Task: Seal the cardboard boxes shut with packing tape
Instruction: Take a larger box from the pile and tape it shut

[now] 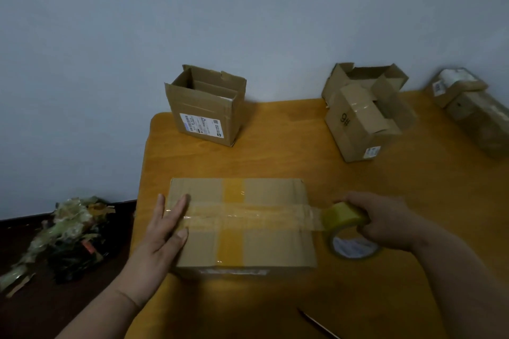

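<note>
Lying flat near the front-left corner of the wooden table, closed cardboard box, flaps down, long axis running left to right across the view. One yellowish tape band crosses its top front to back; one clear tape strip runs along the long axis over the centre seam and past the right edge, stretched taut to the roll.

Left hand: fingers straight and spread, pressing flat on the box's left end, over the start of the clear strip.

Right hand: fingers curled round the tape roll, held just right of the box and apart from it, roll on edge with its open core facing the viewer.

Open box: upright at the table's back-left, flaps raised, white shipping label on the near face; interior mostly in shadow, contents cannot be told.

Marked box: back centre-right, tilted, "#6" printed on one face, flaps partly open, some clear tape on the top; contents hidden.

Far-right boxes: two at the table's right edge, blurred, wrapped in tape, white material on top of the rear one.

Thin dark stick-like item: front table edge, too dim to identify.

Heap of crumpled used tape: on the dark floor, left of the table.
</note>
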The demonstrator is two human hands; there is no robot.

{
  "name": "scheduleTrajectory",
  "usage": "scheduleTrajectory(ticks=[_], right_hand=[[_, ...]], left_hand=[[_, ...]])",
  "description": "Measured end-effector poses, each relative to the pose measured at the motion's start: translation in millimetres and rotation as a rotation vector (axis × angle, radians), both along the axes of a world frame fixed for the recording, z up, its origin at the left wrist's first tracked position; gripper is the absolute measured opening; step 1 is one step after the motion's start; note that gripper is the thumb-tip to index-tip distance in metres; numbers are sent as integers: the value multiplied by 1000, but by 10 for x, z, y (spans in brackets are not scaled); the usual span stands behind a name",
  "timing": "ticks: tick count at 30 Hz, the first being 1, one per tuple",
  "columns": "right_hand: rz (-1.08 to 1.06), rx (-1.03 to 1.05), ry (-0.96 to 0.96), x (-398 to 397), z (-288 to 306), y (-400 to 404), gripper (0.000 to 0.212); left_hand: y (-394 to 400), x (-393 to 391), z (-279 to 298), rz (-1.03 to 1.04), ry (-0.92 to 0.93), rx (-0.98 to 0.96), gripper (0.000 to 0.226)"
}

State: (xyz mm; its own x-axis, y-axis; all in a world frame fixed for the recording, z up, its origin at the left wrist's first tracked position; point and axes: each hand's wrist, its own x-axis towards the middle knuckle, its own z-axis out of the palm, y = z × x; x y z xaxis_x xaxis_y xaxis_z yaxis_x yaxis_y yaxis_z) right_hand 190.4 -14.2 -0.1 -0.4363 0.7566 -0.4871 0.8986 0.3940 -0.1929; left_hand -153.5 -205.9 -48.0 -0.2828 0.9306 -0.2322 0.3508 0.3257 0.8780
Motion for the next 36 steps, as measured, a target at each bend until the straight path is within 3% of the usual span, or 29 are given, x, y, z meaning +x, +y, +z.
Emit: scheduleTrajectory(ticks=[3, 5, 6, 9, 11, 15, 20, 23, 25, 30, 31, 33, 36], right_hand=[[3, 82, 15, 10, -135, -45, 70], [13, 82, 2, -17, -223, -79, 69], [22, 82, -4, -38, -279, -102, 68], [20, 104, 12, -108, -372, -152, 66], [17, 112, 37, -128, -415, -152, 66], [-18, 36, 242, -80, -518, -159, 67], [-782, -501, 974, 52, -851, -288, 81], [-1003, -753, 1237, 44, -1105, -356, 94], [-1095, -880, 1374, 32, -1216, -422, 112], [-1385, -874, 1470, -221, -1319, -584, 118], [-1428, -884, 1491, -297, -1292, -616, 116], [-1539, -877, 1540, -431, -1232, -669, 94], [-1630, -822, 1510, -592, -1182, -768, 42]], left_hand=[[6, 16, 35, 2, 15, -20, 50], [14, -25, 3, -31, 119, -65, 47], [7, -72, -28, -77, 258, -88, 45], [34, -149, -56, -296, 930, -33, 65], [148, 96, 63, -456, 1071, -4, 70], [293, 620, 109, -539, 993, -39, 97], [485, 469, 307, -669, 1052, -285, 125], [613, 335, 269, -661, 1082, -313, 132], [645, 301, 217, -669, 1069, -324, 133], [609, 295, 183, -664, 1067, -298, 126], [600, 282, 189, -663, 1062, -293, 125], [582, 224, 237, -582, 949, -243, 124], [513, 0, 210, -141, 618, -148, 113]])
